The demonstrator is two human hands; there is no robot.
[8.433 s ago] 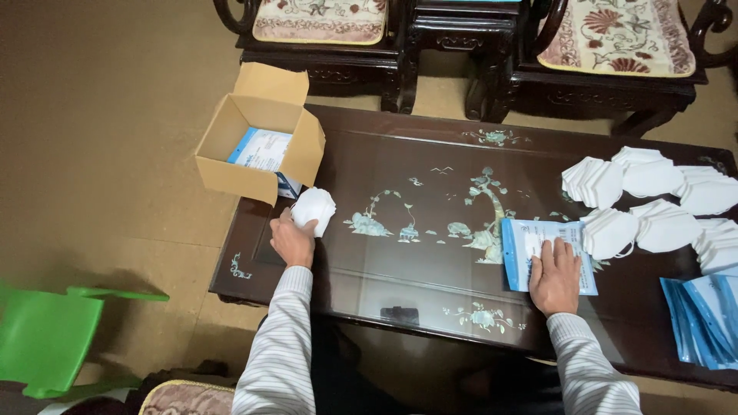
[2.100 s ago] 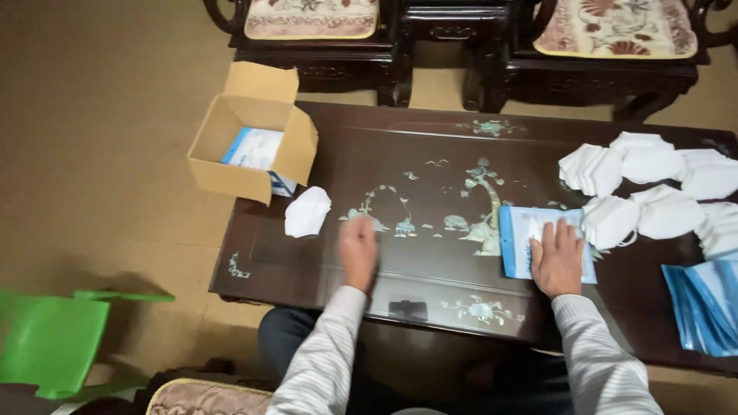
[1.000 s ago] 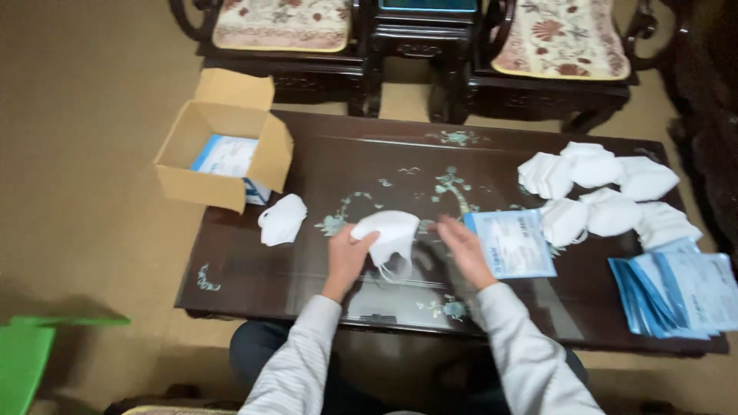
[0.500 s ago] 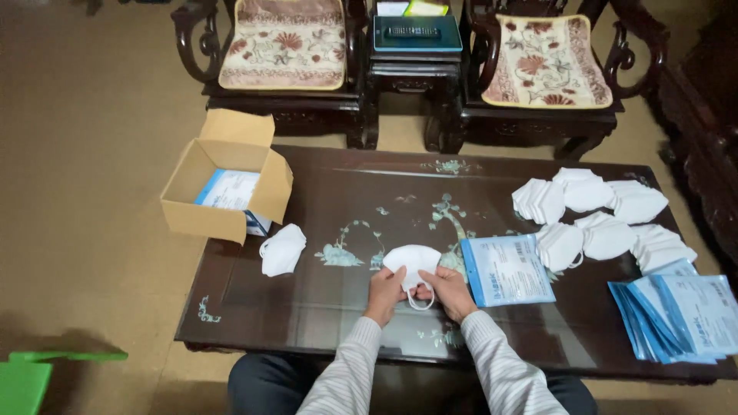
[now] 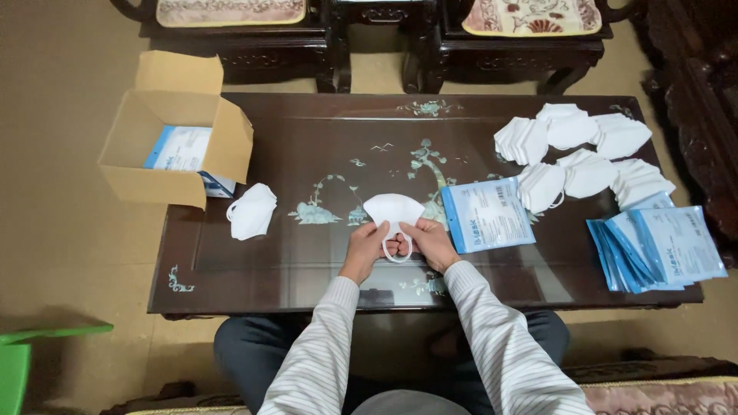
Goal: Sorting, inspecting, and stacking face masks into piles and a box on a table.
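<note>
Both hands hold one white folded face mask (image 5: 393, 210) over the middle of the dark inlaid table (image 5: 307, 261). My left hand (image 5: 367, 244) pinches its lower left edge and my right hand (image 5: 428, 241) pinches its lower right edge, with the ear loop hanging between them. A blue and white flat pouch (image 5: 486, 214) lies just right of my right hand. Another white mask (image 5: 251, 211) lies on the table to the left, near a cardboard box (image 5: 177, 131).
Several loose white masks (image 5: 580, 150) are heaped at the table's back right. A fan of blue pouches (image 5: 657, 247) lies at the right front edge. The open cardboard box overhangs the left end. Dark wooden chairs (image 5: 384, 31) stand behind. A green stool (image 5: 23, 357) is at lower left.
My left hand left the mask by the box and came to the middle; my right hand left the pouch. Both now hold a white mask, drawn nearer my body.
</note>
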